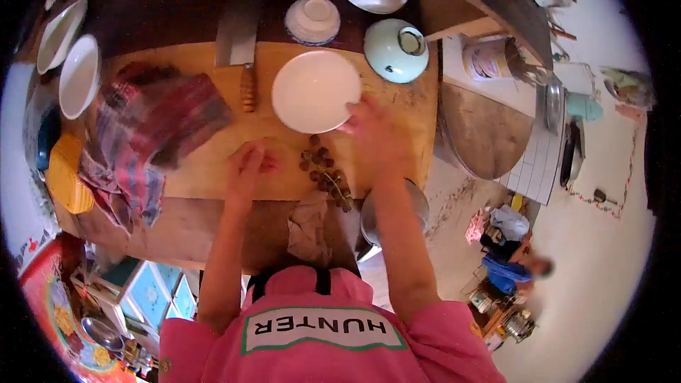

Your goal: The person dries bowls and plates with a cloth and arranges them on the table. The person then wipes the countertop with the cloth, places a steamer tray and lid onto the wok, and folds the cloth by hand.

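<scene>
Right hand [372, 131] grips white bowl [312, 92] at rim, sensible hold: likely light, rigid, breakable; left hand [250, 163] half-open near grapes [328, 162]

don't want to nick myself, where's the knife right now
In the head view, the knife lies left of centre, at the far edge of the wooden board, between the plaid cloth and the white bowl.
</scene>
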The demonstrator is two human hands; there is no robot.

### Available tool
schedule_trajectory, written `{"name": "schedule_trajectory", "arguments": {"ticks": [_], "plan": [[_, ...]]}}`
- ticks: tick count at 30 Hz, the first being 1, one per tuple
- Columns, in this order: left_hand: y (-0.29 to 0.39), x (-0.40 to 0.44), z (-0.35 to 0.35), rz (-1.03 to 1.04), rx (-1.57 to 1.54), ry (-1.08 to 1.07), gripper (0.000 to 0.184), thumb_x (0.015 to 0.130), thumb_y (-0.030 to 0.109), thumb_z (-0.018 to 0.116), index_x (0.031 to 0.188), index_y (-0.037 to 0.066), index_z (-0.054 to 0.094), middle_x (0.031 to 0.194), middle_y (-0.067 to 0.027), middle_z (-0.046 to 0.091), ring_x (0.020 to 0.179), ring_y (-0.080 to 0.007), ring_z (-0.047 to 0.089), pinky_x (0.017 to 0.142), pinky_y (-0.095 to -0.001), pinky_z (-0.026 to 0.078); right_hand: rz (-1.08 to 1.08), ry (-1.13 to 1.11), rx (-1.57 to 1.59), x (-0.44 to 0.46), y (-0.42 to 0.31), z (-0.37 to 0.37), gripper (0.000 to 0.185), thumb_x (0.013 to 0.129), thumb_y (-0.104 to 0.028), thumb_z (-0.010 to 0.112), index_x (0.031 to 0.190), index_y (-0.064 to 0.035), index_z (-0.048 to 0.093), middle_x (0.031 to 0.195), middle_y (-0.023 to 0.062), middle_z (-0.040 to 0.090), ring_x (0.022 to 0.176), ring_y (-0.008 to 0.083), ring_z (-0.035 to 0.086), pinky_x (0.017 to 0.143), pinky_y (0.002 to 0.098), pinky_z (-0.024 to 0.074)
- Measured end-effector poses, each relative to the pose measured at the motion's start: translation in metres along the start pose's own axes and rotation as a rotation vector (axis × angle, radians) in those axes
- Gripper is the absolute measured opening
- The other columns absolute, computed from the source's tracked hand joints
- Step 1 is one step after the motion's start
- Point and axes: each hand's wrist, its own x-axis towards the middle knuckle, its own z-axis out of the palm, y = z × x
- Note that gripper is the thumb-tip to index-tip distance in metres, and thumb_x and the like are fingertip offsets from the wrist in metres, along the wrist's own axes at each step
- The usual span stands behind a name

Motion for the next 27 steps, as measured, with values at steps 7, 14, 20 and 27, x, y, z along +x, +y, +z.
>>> {"name": "schedule_trajectory", "arguments": {"ticks": [7, 14, 20, 27], "plan": [[-0.021, -0.021, -0.021, -0.056, 0.156, 0.024, 0.021, 0.098, 0.017, 0.055, 0.106, -0.002, 0.061, 0.085, -0.0060, 0.065, 0.077, -0.0147, 0.064, 0.071, -0.0291, 0.054, 0.209, -0.039, 0.373, 0.005, 0.011, 0.031, 0.049, 0.086, -0.013, 0.058, 0.125, 0.0127, 0.043, 0.121, 0.0217, 0.053, 0.108, 0.0312, 0.059, 0.087, 0.0404, 0.0572], [-0.058, -0.068, -0.024, 0.051, 0.280, -0.002, 0.019, 0.094, 0.014, 0.058, 0.108, 0.001, 0.062, 0.083, -0.0108, 0.066, 0.075, -0.0201, 0.066, 0.066, -0.0306, 0.053, 0.205, 0.012, 0.316, 0.032, 0.043, 0.027, 0.047, 0.087, -0.011, 0.055, 0.129, 0.0073, 0.044, 0.126, 0.0187, 0.051, 0.107, 0.0290, 0.059, 0.088, 0.0430, 0.0557], [-0.076, -0.111, 0.019, 0.561, 1.023, -0.272, 0.036, 0.083, 0.013, 0.067, 0.119, 0.008, 0.059, 0.123, -0.0194, 0.054, 0.106, -0.0357, 0.059, 0.082, -0.0464, 0.050, 0.225, 0.007, 0.161, 0.026, 0.031, 0.016, 0.041, 0.091, -0.014, 0.057, 0.128, 0.0016, 0.049, 0.123, 0.0137, 0.056, 0.109, 0.0243, 0.058, 0.087, 0.0386, 0.0543], [-0.108, -0.141, 0.033, 0.613, 1.244, -0.475, 0.075, 0.074, 0.029, 0.077, 0.137, 0.005, 0.045, 0.154, -0.0200, 0.022, 0.143, -0.0396, 0.018, 0.114, -0.0586, 0.018, -0.054, 0.105, -0.084, -0.116, -0.044, -0.043, 0.032, 0.095, -0.012, 0.057, 0.123, 0.0032, 0.056, 0.110, 0.0123, 0.065, 0.096, 0.0175, 0.064, 0.080, 0.0308, 0.0549]]}}
